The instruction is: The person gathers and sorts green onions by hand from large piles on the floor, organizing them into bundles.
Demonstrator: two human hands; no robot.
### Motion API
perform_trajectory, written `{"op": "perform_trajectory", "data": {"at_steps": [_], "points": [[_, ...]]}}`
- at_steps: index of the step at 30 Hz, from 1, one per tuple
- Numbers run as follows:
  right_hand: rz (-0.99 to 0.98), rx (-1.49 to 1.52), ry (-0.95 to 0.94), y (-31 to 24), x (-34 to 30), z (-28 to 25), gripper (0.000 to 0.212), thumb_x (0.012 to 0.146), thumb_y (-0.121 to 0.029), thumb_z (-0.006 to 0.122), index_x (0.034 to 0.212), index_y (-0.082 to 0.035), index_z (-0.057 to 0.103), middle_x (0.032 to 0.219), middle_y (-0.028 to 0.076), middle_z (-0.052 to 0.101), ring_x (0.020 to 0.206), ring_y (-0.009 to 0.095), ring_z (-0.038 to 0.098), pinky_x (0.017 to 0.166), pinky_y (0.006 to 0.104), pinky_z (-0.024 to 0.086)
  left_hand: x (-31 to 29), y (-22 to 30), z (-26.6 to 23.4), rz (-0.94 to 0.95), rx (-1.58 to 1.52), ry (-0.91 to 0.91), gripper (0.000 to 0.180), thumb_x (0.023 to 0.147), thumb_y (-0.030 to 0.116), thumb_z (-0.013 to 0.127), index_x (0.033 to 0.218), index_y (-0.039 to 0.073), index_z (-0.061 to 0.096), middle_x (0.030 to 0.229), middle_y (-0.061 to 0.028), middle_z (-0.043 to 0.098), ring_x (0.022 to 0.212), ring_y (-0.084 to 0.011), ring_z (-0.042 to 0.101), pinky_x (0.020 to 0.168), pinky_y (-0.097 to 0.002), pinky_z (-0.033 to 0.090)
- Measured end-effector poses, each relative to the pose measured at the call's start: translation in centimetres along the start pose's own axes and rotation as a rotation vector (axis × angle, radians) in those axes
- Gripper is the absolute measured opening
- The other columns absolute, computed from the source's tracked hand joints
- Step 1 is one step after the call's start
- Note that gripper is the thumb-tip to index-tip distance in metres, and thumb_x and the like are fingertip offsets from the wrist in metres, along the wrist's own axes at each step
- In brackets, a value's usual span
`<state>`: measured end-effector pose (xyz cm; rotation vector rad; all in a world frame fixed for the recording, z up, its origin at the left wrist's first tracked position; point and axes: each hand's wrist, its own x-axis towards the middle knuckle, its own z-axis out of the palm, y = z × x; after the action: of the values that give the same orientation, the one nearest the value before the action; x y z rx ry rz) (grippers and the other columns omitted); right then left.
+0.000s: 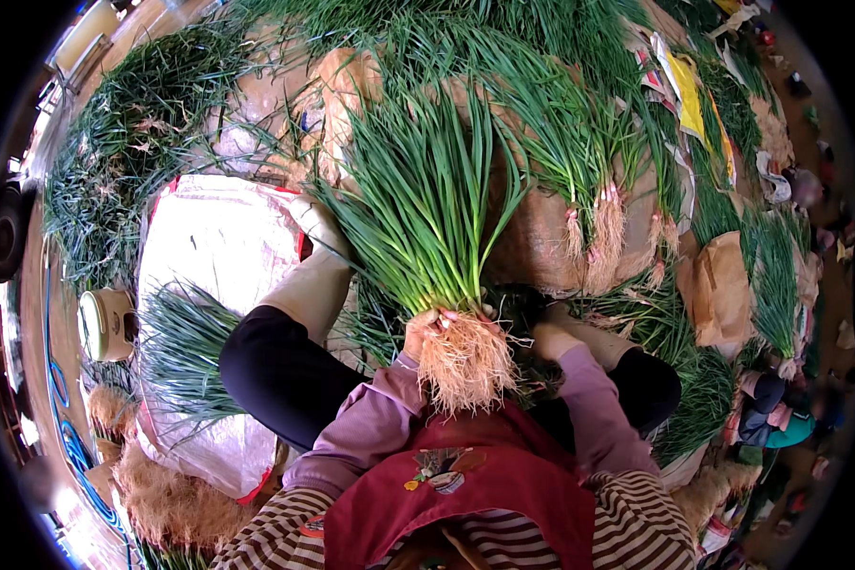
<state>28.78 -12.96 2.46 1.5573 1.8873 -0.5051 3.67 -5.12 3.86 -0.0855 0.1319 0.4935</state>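
A large bunch of spring onions [437, 218] stands upright before me, its green leaves fanning away and its pale, tangled roots [467, 366] toward my lap. My left hand [427, 329] is closed around the bunch just above the roots. On the other side, my right hand [553, 338] reaches forward beside the roots into a dark patch. Its fingers are hidden in shadow there, so whether they grip anything does not show. Ahead to the right, smaller rooted bunches [606, 223] lie on brown sacking [532, 249].
Left of my bent leg, a white sheet with red edging [220, 223] bears another leafy bunch [192, 351]. Beyond it lie heaped greens [114, 180], a pale tub [107, 325] and a blue hose [59, 380]. A brown paper bag [722, 290] stands at right, near another person [774, 413].
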Motion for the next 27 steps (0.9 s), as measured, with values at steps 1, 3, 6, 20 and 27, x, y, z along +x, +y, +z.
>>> {"op": "perform_trajectory", "data": {"at_steps": [1,3,6,20,27], "points": [[0.008,0.380,-0.007,-1.2,-0.5,-2.5,0.044,0.082,-0.032,0.059,0.113,-0.002,0.060,0.106,0.019,0.063,0.101,0.030,0.059,0.086,0.0346,0.045,-0.1,-0.2,0.3,0.038,-0.046,0.025,0.072,0.071,0.040,0.060,0.128,-0.001,0.042,0.108,-0.0227,0.057,0.099,-0.0389,0.057,0.092,-0.0552,0.041],[0.095,1.183,0.145,-2.9,0.0,-4.4,0.039,0.081,-0.021,0.062,0.115,-0.001,0.058,0.112,0.013,0.062,0.101,0.027,0.059,0.084,0.0299,0.045,-0.2,-0.3,-0.2,0.023,-0.088,0.044,0.069,0.072,0.040,0.059,0.125,-0.002,0.045,0.103,-0.0225,0.059,0.096,-0.0389,0.058,0.090,-0.0545,0.043],[-0.182,1.666,0.340,-3.8,0.5,-10.2,0.030,0.085,-0.017,0.052,0.109,0.000,0.058,0.092,0.003,0.062,0.077,0.009,0.054,0.068,0.0248,0.044,-0.5,0.1,0.8,0.036,-0.047,0.042,0.060,0.074,0.042,0.057,0.115,-0.003,0.053,0.097,-0.0213,0.061,0.090,-0.0373,0.060,0.084,-0.0511,0.048],[-0.331,0.605,0.388,-3.8,6.2,-6.3,0.015,0.077,-0.012,0.056,0.079,-0.003,0.068,0.070,0.014,0.064,0.064,0.025,0.063,0.056,0.0333,0.047,0.0,0.3,-5.2,0.117,0.102,0.201,0.037,0.079,0.022,0.058,0.100,-0.009,0.060,0.084,-0.0146,0.065,0.069,-0.0211,0.061,0.067,-0.0333,0.051],[0.206,0.342,0.601,-0.2,3.7,-4.8,0.009,0.069,-0.007,0.057,0.066,-0.001,0.062,0.065,0.018,0.062,0.061,0.036,0.062,0.056,0.0445,0.050,0.6,0.8,-4.3,-0.017,-0.073,0.134,0.027,0.083,0.017,0.058,0.094,-0.008,0.062,0.073,-0.0071,0.064,0.052,-0.0050,0.055,0.049,-0.0179,0.047]]}}
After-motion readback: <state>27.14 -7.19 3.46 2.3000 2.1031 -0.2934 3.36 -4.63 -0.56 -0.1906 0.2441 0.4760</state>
